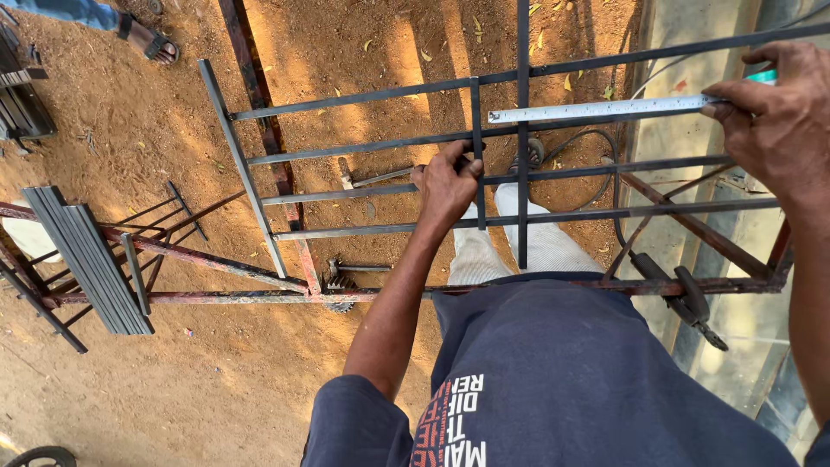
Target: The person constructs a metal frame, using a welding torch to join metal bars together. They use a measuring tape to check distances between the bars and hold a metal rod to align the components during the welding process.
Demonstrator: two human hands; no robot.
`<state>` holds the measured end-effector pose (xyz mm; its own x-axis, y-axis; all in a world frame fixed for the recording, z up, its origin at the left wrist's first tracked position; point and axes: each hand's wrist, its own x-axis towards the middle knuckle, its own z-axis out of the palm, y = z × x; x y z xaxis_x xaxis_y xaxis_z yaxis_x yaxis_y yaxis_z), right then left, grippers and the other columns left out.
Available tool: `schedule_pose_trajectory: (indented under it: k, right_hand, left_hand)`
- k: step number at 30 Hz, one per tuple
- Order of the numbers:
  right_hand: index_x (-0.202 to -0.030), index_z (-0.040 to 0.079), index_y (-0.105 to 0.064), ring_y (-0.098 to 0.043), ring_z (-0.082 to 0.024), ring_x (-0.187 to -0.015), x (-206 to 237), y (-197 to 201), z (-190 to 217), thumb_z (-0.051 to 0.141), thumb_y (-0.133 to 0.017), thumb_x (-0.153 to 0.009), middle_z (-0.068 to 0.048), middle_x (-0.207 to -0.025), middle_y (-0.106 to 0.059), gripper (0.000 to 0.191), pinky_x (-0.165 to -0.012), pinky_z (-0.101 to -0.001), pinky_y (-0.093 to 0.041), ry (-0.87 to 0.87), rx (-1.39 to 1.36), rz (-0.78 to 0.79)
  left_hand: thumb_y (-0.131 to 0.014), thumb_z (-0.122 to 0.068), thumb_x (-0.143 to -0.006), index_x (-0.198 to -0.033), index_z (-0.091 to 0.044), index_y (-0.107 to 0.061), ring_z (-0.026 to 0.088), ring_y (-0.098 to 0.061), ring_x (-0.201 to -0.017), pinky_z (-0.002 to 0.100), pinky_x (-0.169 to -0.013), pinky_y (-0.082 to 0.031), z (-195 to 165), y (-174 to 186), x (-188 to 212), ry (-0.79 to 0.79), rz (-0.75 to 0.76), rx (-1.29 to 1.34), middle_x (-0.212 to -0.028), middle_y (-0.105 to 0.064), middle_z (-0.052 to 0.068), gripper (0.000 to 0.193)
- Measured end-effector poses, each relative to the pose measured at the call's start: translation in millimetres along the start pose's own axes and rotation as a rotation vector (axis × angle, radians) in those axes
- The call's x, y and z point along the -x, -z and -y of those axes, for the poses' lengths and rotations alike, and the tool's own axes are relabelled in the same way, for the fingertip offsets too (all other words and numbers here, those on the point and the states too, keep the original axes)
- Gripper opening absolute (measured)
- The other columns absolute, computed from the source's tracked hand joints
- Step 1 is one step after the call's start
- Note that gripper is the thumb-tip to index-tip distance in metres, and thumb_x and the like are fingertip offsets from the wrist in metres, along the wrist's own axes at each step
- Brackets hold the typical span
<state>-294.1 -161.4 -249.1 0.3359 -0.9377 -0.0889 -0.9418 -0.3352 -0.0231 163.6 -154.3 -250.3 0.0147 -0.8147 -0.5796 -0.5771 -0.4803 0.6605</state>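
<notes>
Head view, looking down past a dark blue shirt [553, 380] onto a metal bar grille [363, 147] that is lying across a rusty steel stand [216, 264] over red dirt ground [173, 398].

I am seeing the left hand [445, 186] resting on the grille near its middle, fingers [458, 160] curling around the short upright bar [477, 156] where it is crossing the horizontal bars. The right hand [774, 121] is sitting at the right edge of the grille, fingers pressing together and pinching the steel tape measure blade [605, 110]; a bit of teal casing is showing above the thumb. The blade is running leftward along one horizontal bar, its tip ending just beside the upright bar the left hand is gripping.

A stack of grey metal strips [86, 259] is lying on the stand at left. A welding clamp [683, 298] with its black cable [605, 173] is hanging at the stand's right side. A sandalled foot [151, 43] of another person is showing top left.
</notes>
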Motion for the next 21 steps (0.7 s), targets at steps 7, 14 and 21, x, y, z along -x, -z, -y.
schedule_pose_trajectory:
  k: [7, 14, 21]
  right_hand:
    - [-0.115, 0.025, -0.08, -0.057, -0.017, -0.112, -39.2, 22.1, 20.1, 0.039, -0.079, -0.108, -0.003, -0.125, -0.066, 0.016, -0.097, -0.0305, -0.052, 0.016, 0.162, 0.03]
    - [-0.112, 0.024, -0.082, -0.059, -0.02, -0.113, -61.6, 39.0, 36.0, 0.039, -0.081, -0.103, -0.005, -0.125, -0.066, 0.017, -0.093, -0.0314, -0.055, -0.03, 0.129, 0.06]
    - [-0.114, 0.024, -0.081, -0.059, -0.02, -0.115, -63.1, 33.9, 29.3, 0.038, -0.08, -0.105, -0.006, -0.128, -0.066, 0.017, -0.094, -0.0323, -0.054, -0.039, 0.116, 0.067]
  left_hand:
    - [-0.069, -0.016, -0.089, -0.114, -0.016, -0.074, 0.021, -0.072, -0.09, 0.051, -0.105, -0.032, 11.2, -7.1, -10.3, -0.03, -0.012, 0.078, -0.095, -0.079, 0.004, 0.026]
    - [-0.071, -0.018, -0.086, -0.106, -0.019, -0.076, 0.02, -0.073, -0.087, 0.053, -0.107, -0.024, -12.3, 4.6, -8.8, 0.036, 0.014, -0.028, -0.09, -0.081, 0.004, 0.02]
    - [-0.07, -0.015, -0.087, -0.107, -0.018, -0.077, 0.022, -0.073, -0.088, 0.053, -0.11, -0.021, -21.4, 9.8, -9.9, -0.001, 0.01, -0.028, -0.091, -0.08, 0.006, 0.022]
